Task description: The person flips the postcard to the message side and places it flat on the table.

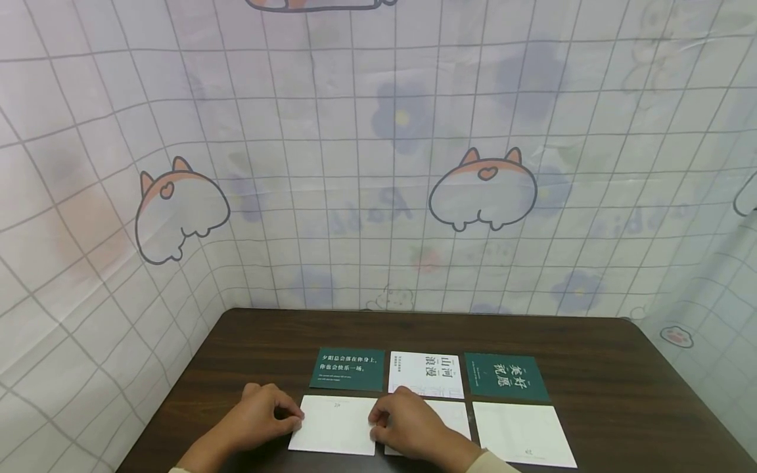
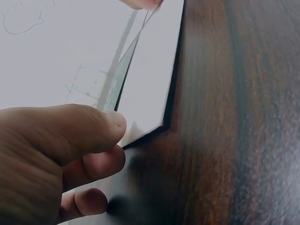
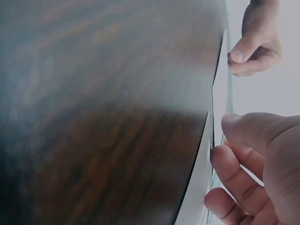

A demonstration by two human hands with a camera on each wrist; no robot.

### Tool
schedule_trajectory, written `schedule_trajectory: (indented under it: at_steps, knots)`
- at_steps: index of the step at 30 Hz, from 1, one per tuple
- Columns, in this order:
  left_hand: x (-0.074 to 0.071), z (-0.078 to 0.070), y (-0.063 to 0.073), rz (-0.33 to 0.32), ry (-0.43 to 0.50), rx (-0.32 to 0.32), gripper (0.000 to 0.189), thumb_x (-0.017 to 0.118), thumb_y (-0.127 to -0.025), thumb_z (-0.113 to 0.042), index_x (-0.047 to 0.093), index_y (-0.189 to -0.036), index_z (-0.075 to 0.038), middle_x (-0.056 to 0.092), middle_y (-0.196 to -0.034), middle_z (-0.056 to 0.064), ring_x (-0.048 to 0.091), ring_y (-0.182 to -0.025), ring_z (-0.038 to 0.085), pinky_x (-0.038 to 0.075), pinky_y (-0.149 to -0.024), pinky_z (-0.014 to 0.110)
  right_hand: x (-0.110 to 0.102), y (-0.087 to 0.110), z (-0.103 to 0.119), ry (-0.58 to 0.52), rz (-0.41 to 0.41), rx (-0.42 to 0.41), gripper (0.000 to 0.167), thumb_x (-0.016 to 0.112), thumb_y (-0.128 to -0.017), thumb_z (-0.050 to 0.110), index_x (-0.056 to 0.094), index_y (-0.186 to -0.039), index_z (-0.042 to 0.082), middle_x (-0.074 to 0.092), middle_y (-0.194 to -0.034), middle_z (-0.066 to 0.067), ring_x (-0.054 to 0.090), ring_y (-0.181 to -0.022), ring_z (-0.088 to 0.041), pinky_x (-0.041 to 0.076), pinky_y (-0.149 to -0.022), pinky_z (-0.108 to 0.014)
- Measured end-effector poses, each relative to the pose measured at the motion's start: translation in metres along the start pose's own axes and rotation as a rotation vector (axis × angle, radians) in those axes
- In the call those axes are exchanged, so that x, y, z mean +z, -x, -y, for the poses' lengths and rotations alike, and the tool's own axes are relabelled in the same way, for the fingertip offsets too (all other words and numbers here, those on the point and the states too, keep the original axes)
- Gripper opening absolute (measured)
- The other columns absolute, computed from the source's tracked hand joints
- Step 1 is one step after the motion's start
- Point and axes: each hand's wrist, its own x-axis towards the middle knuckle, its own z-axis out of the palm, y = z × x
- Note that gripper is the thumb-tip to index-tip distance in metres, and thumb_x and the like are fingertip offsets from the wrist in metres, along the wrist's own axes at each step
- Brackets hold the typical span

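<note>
Both hands hold one white card (image 1: 337,424) at the front left of the table by its two short sides. My left hand (image 1: 264,415) pinches its left edge; in the left wrist view the thumb (image 2: 101,124) lies on top of the edge with a finger just under it. My right hand (image 1: 411,424) pinches the right edge, thumb and curled fingers close together in the right wrist view. Beneath the right hand lies a second white card (image 1: 452,415), partly hidden by it. A third white card (image 1: 523,433) lies farther right.
Behind the white cards is a row: a green card with white text (image 1: 349,369), a white printed card (image 1: 426,374) and another green card (image 1: 506,376). They lie flat on the dark wooden table (image 1: 615,394). A patterned cloth (image 1: 355,197) hangs behind and at both sides.
</note>
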Motion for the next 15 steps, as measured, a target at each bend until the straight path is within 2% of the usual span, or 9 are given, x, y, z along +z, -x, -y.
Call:
schedule_trajectory:
  at_steps: [5, 10, 15]
  knots:
    - [-0.0006, -0.0008, 0.0008, -0.003, -0.010, 0.016, 0.004, 0.082, -0.088, -0.029, 0.082, -0.091, -0.030, 0.071, -0.090, -0.025, 0.059, -0.090, 0.005, 0.028, -0.082, 0.052, -0.0011, 0.0005, 0.0011, 0.007, -0.009, -0.011, 0.009, 0.084, -0.082, 0.021, 0.077, -0.085, 0.024, 0.062, -0.071, 0.024, 0.045, -0.075, -0.001, 0.042, -0.067, -0.024]
    - [-0.0002, 0.0005, -0.0012, 0.008, 0.001, -0.013, 0.004, 0.081, -0.087, -0.030, 0.082, -0.091, -0.030, 0.071, -0.090, -0.026, 0.061, -0.092, 0.005, 0.028, -0.085, 0.054, -0.0027, 0.0002, 0.0001, 0.005, -0.006, -0.015, 0.010, 0.085, -0.081, 0.021, 0.077, -0.087, 0.022, 0.060, -0.070, 0.024, 0.045, -0.073, -0.001, 0.041, -0.067, -0.023]
    - [-0.0003, 0.0058, -0.0033, 0.003, 0.010, -0.016, 0.005, 0.081, -0.088, -0.032, 0.081, -0.092, -0.029, 0.072, -0.092, -0.023, 0.065, -0.092, 0.005, 0.030, -0.087, 0.057, -0.0035, -0.0020, -0.0038, -0.016, 0.011, 0.008, 0.011, 0.084, -0.082, 0.022, 0.076, -0.089, 0.022, 0.059, -0.072, 0.024, 0.046, -0.076, -0.001, 0.043, -0.070, -0.026]
